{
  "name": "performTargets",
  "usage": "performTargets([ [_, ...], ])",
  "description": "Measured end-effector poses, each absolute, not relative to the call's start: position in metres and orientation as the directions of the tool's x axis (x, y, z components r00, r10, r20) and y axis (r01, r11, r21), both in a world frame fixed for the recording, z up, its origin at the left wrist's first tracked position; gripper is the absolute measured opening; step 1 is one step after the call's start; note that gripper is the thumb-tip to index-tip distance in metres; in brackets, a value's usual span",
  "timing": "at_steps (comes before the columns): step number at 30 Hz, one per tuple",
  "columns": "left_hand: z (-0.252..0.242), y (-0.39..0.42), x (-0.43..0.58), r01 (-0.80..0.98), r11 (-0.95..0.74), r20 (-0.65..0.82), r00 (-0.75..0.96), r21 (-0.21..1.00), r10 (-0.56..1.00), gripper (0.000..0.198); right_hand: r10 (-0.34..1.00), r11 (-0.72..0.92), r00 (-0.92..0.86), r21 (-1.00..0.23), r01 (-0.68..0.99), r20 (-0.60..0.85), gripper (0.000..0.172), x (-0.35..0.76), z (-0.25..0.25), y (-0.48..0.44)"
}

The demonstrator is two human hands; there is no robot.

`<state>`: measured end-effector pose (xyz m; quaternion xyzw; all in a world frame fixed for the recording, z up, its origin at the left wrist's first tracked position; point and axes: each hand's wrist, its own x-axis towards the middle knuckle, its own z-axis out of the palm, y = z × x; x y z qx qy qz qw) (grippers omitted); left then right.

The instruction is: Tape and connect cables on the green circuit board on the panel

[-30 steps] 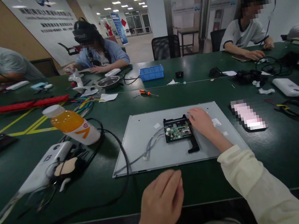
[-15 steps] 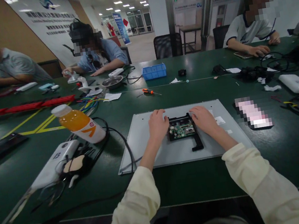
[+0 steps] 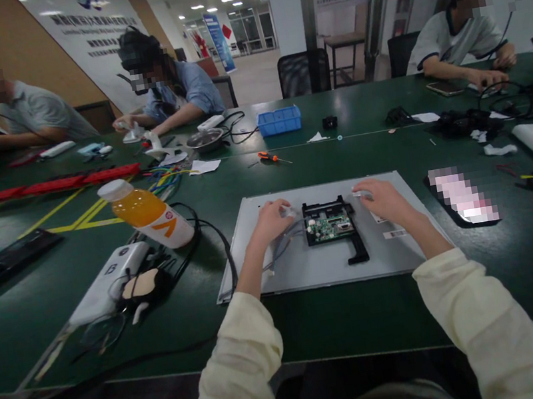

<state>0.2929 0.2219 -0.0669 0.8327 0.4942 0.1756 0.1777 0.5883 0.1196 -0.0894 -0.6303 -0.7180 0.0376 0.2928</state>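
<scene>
Where the circuit board [image 3: 330, 228] sits in its black frame [image 3: 357, 249] on the grey panel [image 3: 318, 272], my left hand [image 3: 270, 221] and right hand [image 3: 384, 200] flank it, fingers partly curled; a pale scrap [image 3: 290, 211] shows at each set of fingertips, though I cannot tell whether either is gripped. I judge that sweeping the left hand inward could snag the grey cables [image 3: 284, 242] and strain their connection, while a sideways knock could shift the black frame.

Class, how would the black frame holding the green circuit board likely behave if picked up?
The black frame looks like rigid plastic, so it would probably keep its shape. The green circuit board has small exposed parts and may be fragile. The thin, curving grey cables would likely flop.
</scene>
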Motion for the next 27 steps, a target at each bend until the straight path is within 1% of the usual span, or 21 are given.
performTargets([
  [5,-0.064,0.221,0.289,0.695,-0.486,0.104,0.516,0.529,0.85,0.026,0.941,0.129,-0.001,-0.354,0.926,0.338,0.028,0.582,-0.094,0.117],
  [11,-0.068,0.22,0.292,0.679,-0.491,0.157,0.492,0.546,0.856,0.017,0.946,0.013,0.073,-0.261,0.965,0.315,0.024,0.574,-0.088,0.115],
  [15,-0.068,0.22,0.293,0.673,-0.491,0.169,0.487,0.554,0.857,0.011,0.941,-0.017,0.09,-0.219,0.976,0.326,0.025,0.57,-0.083,0.114],
  [22,-0.069,0.22,0.295,0.618,-0.479,0.178,0.483,0.624,0.857,0.011,0.942,-0.016,0.084,-0.209,0.978,0.324,0.025,0.568,-0.084,0.114],
  [27,-0.07,0.221,0.298,0.529,-0.5,0.174,0.548,0.685,0.818,0.012,0.942,-0.023,0.088,-0.2,0.98,0.322,0.025,0.569,-0.086,0.115],
])
